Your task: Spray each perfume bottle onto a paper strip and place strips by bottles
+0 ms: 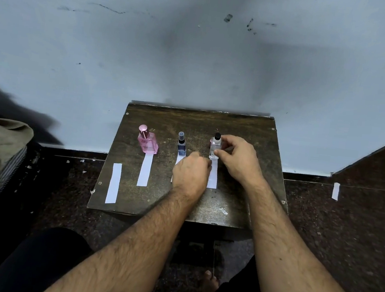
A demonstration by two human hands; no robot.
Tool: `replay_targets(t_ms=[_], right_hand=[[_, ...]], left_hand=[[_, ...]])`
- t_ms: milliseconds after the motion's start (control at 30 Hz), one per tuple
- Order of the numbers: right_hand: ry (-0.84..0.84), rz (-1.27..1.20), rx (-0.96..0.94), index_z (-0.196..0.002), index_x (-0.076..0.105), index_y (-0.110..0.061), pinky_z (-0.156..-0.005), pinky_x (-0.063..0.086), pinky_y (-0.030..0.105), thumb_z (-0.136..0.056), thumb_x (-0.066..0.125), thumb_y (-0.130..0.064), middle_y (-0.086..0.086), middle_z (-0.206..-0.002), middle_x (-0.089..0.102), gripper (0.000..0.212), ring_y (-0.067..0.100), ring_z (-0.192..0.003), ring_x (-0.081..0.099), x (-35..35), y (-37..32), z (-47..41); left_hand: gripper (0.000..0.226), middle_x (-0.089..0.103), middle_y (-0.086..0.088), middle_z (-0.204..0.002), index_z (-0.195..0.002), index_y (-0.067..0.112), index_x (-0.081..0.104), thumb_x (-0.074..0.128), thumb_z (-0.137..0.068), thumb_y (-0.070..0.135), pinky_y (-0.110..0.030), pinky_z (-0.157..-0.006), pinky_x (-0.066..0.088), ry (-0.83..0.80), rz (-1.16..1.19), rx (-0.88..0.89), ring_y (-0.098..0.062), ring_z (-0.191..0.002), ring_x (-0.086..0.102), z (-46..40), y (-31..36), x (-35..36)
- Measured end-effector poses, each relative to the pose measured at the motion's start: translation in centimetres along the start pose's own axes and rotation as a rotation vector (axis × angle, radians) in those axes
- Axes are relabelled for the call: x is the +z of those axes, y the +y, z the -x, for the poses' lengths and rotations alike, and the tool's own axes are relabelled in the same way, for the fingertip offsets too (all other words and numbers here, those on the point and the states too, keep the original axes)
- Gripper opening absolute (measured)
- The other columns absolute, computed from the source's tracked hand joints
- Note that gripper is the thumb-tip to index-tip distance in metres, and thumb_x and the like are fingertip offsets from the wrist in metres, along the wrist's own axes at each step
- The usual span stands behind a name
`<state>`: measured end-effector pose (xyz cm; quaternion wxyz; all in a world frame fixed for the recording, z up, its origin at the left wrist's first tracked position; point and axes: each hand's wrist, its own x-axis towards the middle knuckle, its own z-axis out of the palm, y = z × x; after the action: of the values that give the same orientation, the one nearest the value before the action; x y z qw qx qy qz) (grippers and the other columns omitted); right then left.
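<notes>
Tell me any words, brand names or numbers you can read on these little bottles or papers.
Pink bottle: pale marks on its front, too blurred to read.
Blue bottle: no lettering visible.
Clear bottle, held by the right hand: none legible.
Paper strips: blank.

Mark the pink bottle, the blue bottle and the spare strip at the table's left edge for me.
pink bottle [147,144], head view, on its glass body.
blue bottle [181,149], head view, on its dark lower body.
spare strip [114,183], head view, on the paper's middle.
</notes>
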<state>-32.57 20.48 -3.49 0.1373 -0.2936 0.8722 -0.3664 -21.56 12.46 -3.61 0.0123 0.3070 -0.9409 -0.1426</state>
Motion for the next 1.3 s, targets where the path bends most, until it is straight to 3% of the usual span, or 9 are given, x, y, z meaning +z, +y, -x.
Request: replay_targets(t_ms=[500,600,700,800,867,967,1133,1300], right_hand=[[-0.041,-0.018,0.029,-0.121,0.065,-0.029,-0.092,0.05,0.035,-0.079,0.075,-0.023,-0.007,-0.104,0.069,0.044,0.013,-0.097,0.063,0.0,0.2,0.0],[-0.062,-0.048,0.058,-0.129,0.06,-0.025,-0.092,0.048,0.029,-0.078,0.068,-0.012,-0.008,-0.101,0.068,0.053,0.012,-0.094,0.062,-0.8,0.5,0.1],[0.0,-0.072,0.09,-0.124,0.064,-0.023,-0.089,0.05,0.029,-0.08,0.058,-0.004,-0.007,-0.096,0.068,0.049,0.012,-0.084,0.061,-1.6,1.1,0.0],[0.053,-0.061,0.078,-0.118,0.068,-0.024,-0.089,0.052,0.033,-0.087,0.06,-0.008,-0.008,-0.091,0.067,0.036,0.01,-0.079,0.059,-1.7,1.7,-0.5],[0.05,-0.045,0.038,-0.116,0.068,-0.025,-0.089,0.051,0.033,-0.089,0.063,-0.012,-0.01,-0.089,0.065,0.031,0.01,-0.08,0.058,-1.4,1.8,-1.0],[0.01,-0.033,-0.029,-0.117,0.068,-0.026,-0.092,0.049,0.033,-0.089,0.061,-0.009,-0.007,-0.096,0.067,0.034,0.013,-0.089,0.06,-0.9,1.5,-1.5],[-0.15,0.044,-0.118,-0.128,0.062,-0.029,-0.098,0.042,0.028,-0.09,0.051,-0.002,0.001,-0.112,0.059,0.047,0.016,-0.108,0.057,-0.2,1.2,-2.6],[-0.259,0.12,-0.167,-0.13,0.06,-0.033,-0.096,0.043,0.032,-0.095,0.048,-0.009,-0.001,-0.107,0.05,0.044,0.019,-0.105,0.054,-0.1,1.4,-3.6]], left_hand=[[0.024,0.059,0.0,-0.104,-0.11,0.029,0.068,0.05,-0.097,0.038,-0.035,-0.075,0.046,-0.026,0.056,-0.018,-0.025,-0.098,0.06,0.6,-0.1,-0.6],[0.021,0.065,0.004,-0.108,-0.11,0.029,0.067,0.056,-0.094,0.037,-0.036,-0.078,0.048,0.035,0.152,-0.069,-0.023,-0.1,0.062,0.9,0.0,-1.0],[0.017,0.07,0.01,-0.101,-0.106,0.031,0.065,0.062,-0.09,0.034,-0.033,-0.08,0.05,0.1,0.324,-0.177,-0.018,-0.096,0.064,0.9,0.2,-1.3],[0.021,0.066,0.016,-0.088,-0.108,0.03,0.061,0.068,-0.088,0.029,-0.029,-0.08,0.049,0.128,0.507,-0.248,-0.011,-0.092,0.064,0.6,0.6,-1.4],[0.032,0.063,0.018,-0.091,-0.116,0.029,0.058,0.071,-0.086,0.027,-0.026,-0.08,0.046,0.136,0.573,-0.259,-0.01,-0.094,0.062,0.3,0.9,-1.4],[0.046,0.067,0.012,-0.109,-0.126,0.028,0.056,0.073,-0.084,0.026,-0.028,-0.087,0.048,0.142,0.595,-0.249,-0.011,-0.102,0.062,-0.2,0.9,-1.0],[0.048,0.066,0.009,-0.116,-0.129,0.033,0.055,0.072,-0.085,0.029,-0.037,-0.089,0.052,0.129,0.568,-0.208,-0.012,-0.105,0.062,-0.7,0.8,-0.5],[0.051,0.062,0.009,-0.122,-0.134,0.036,0.051,0.068,-0.087,0.024,-0.035,-0.088,0.05,0.135,0.527,-0.188,-0.015,-0.109,0.06,-0.9,1.0,-0.3]])
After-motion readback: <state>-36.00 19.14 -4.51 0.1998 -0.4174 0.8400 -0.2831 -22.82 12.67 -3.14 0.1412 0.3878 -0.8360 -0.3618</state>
